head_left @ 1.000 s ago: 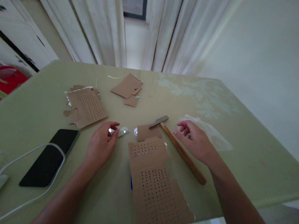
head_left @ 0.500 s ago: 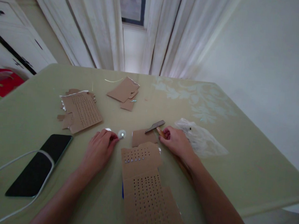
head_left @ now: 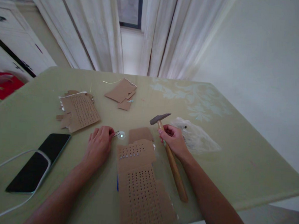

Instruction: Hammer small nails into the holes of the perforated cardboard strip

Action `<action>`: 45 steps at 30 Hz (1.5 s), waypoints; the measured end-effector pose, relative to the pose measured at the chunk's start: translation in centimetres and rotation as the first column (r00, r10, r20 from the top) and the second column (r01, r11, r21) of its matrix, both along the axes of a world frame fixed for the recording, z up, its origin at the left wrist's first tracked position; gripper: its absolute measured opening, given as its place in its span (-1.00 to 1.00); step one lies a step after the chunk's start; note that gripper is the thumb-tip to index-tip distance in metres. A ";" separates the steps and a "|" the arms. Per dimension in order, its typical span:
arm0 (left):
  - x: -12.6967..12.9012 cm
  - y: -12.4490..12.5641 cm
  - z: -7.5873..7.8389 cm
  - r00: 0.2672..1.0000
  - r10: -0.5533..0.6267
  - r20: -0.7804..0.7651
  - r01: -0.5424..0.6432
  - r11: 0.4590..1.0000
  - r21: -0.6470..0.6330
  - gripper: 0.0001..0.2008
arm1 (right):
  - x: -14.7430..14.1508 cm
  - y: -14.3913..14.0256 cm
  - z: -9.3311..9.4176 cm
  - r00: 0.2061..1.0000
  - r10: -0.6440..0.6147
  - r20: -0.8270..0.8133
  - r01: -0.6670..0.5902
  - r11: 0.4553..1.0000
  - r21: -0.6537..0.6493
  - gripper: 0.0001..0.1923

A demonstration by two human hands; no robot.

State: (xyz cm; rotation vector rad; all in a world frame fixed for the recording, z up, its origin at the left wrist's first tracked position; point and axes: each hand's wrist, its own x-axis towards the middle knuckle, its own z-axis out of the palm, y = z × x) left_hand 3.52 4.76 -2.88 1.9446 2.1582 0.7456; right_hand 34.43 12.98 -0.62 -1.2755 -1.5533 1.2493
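Near the middle of the table, my left hand (head_left: 100,142) pinches thin dark metal prongs (head_left: 116,133) that look like nails. Their ends point toward a small clear round disc (head_left: 121,135) on the tabletop. My right hand (head_left: 173,137) grips the wooden handle of a hammer (head_left: 173,164) close below its dark metal head, which is lifted over the table. Between my forearms lies a brown cardboard piece (head_left: 142,192) punched with rows of holes. Several small silvery heads sit in one row near its far end. A plainer cardboard flap (head_left: 140,135) lies just beyond.
A crumpled clear plastic bag (head_left: 198,138) lies right of my right hand. Another punched cardboard piece (head_left: 81,109) and cardboard scraps (head_left: 121,91) are farther back. On the left, a dark phone (head_left: 40,164) lies under a white cable (head_left: 22,156).
The hammer has swung round, its head now raised and its handle in full view. My left hand has shifted slightly left, and the prongs now show spread apart.
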 end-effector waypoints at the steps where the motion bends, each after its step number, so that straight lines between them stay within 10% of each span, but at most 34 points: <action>1: 0.0 0.1 0.4 1.000 0.012 0.019 -0.012 1.000 0.026 -0.74 | -0.1 -0.1 0.1 0.999 -0.006 -0.036 0.006 1.000 -0.010 -0.67; 6: 0.7 -1.1 2.9 0.938 -0.031 0.344 -0.074 0.955 0.289 -0.76 | -0.4 -0.7 0.8 0.984 -0.021 -0.177 0.011 0.998 -0.055 -0.68; 11: 2.8 -4.1 5.1 0.751 -0.356 0.556 0.059 0.875 0.480 -0.94 | -0.9 -1.2 1.1 0.959 -0.029 -0.281 -0.003 0.994 -0.110 -0.69; 19: 5.6 -3.8 8.9 0.798 -0.441 0.412 0.349 0.894 0.281 -0.87 | -1.3 -2.1 2.5 0.928 0.008 -0.372 -0.080 0.981 -0.178 -0.63; 45: 6.1 -3.4 7.6 0.868 -0.379 0.321 0.342 0.925 0.167 -0.90 | -1.0 -2.8 2.0 0.883 0.045 -0.467 -0.120 0.984 -0.133 -0.70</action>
